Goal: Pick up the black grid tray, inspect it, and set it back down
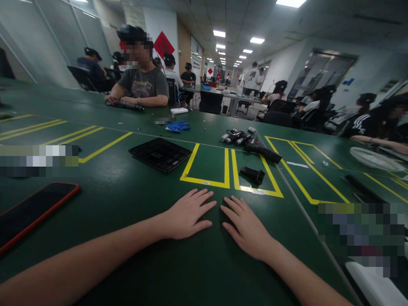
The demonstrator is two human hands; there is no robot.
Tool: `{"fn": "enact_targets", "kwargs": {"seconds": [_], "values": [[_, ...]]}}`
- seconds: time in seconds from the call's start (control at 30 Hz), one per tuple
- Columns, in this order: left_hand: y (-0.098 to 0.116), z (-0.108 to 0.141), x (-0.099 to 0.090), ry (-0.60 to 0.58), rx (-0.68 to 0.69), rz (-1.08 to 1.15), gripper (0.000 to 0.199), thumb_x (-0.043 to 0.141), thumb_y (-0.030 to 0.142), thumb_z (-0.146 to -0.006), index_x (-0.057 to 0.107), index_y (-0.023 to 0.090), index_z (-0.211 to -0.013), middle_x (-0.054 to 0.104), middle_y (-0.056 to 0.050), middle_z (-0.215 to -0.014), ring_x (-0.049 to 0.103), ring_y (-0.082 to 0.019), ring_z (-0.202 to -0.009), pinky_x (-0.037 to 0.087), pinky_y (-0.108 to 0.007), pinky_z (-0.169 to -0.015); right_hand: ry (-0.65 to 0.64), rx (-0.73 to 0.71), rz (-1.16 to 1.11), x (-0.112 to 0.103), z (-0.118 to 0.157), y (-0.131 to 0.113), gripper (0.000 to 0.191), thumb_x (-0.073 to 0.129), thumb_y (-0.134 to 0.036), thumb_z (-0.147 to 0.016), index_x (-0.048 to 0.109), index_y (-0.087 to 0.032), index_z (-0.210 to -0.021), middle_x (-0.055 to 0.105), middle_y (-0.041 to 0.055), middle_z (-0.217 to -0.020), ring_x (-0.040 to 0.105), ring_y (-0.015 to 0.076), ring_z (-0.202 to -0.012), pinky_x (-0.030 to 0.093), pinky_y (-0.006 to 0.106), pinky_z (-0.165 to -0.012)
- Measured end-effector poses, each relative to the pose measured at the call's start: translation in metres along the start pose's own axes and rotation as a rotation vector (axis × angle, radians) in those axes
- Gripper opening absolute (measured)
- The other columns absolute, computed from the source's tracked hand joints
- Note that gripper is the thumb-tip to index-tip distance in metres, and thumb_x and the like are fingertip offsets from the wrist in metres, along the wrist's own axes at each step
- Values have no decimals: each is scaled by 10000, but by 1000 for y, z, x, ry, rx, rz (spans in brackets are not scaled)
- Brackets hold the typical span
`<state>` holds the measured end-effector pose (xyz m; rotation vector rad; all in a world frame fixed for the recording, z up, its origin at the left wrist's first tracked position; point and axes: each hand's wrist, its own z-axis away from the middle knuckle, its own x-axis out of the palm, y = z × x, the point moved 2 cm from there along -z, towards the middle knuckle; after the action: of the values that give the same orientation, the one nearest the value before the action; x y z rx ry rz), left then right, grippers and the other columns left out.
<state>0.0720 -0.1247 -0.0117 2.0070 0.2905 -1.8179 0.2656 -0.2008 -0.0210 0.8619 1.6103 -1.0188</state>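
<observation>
Green surface [191, 274] lay under the flat, spread fingers of left hand [191, 215] and right hand [247, 226], neither holding anything, and just beyond, a small black part [251, 174] sat inside a yellow tape outline [270, 175], likely light, stiff, best gripped mid-body.

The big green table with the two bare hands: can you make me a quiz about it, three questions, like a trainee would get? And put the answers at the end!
1. True or false: the person's bare left hand and bare right hand are both palm down, with nothing held.

2. Which lies beyond the flat black square panel, farther from the hands?
(a) the orange-edged phone
(b) the crumpled blue glove

3. Fill the gap: the short, stubby black piece lies within an outline of ____ tape.

Key: 1. true; 2. b; 3. yellow.
</observation>
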Motion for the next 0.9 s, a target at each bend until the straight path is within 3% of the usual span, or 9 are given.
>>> {"fn": "enact_targets", "kwargs": {"seconds": [0.1,0.17,0.23,0.3,0.47,0.57,0.7,0.8,0.9], "values": [[-15,-9,-11,122,-121,-121,412,337,355,-921,475,176,-1265,464,-109,-1319,450,-249,-1165,351,-409,-962,193,44,109,-13,-19,30,410,331,-325,-900,476,-185,-1257,476,84,-1333,371,225,-1269,246,500,-1089],[-32,-16,-19,175,-264,-245,363,358,245,-908,512,124,-1213,515,-147,-1217,517,-258,-1033,414,-404,-863,373,162,229,-22,-35,60,420,349,-308,-887,478,-145,-1251,460,114,-1341,331,253,-1288,219,513,-1087],[-50,-19,-24,145,-399,-333,317,386,147,-873,559,87,-1131,558,-167,-1089,549,-259,-919,449,-388,-764,458,329,335,-26,-51,90,457,381,-332,-867,468,-112,-1258,430,149,-1356,298,321,-1291,193,572,-1061],[-63,-19,-23,75,-468,-364,268,409,87,-841,602,67,-1026,579,-162,-971,560,-249,-850,460,-362,-708,393,464,350,-22,-62,115,483,393,-377,-854,487,-96,-1235,472,179,-1307,356,368,-1235,235,607,-1006],[-70,-13,-13,36,-437,-284,199,440,85,-830,625,84,-904,582,-131,-908,564,-206,-808,467,-330,-714,194,530,241,-4,-67,139,521,383,-428,-849,492,-82,-1223,566,171,-1167,483,320,-1078,379,433,-934],[-78,-13,-22,207,-500,78,168,458,112,-815,625,123,-831,594,-102,-892,573,-194,-817,471,-329,-748,189,533,243,-2,-65,139,527,373,-419,-852,466,-84,-1247,545,166,-1192,455,323,-1103,355,423,-952],[-121,-6,-54,576,-857,786,106,476,151,-769,575,126,-744,607,-74,-725,601,-171,-665,504,-300,-625,178,545,219,-4,-64,138,537,367,-424,-853,456,-84,-1259,535,166,-1207,438,326,-1119,348,427,-957],[-158,6,-79,694,-1006,787,96,452,144,-740,536,121,-700,603,-88,-672,607,-179,-640,497,-298,-588,189,554,192,-5,-64,137,545,367,-434,-850,457,-88,-1261,533,165,-1212,437,329,-1124,356,435,-953],[-186,17,-86,740,-1104,689,75,531,210,-689,539,135,-694,619,-97,-709,617,-233,-745,484,-312,-616,199,557,180,-5,-64,136,543,370,-433,-847,461,-93,-1260,534,160,-1211,439,331,-1126,365,440,-948]]}}
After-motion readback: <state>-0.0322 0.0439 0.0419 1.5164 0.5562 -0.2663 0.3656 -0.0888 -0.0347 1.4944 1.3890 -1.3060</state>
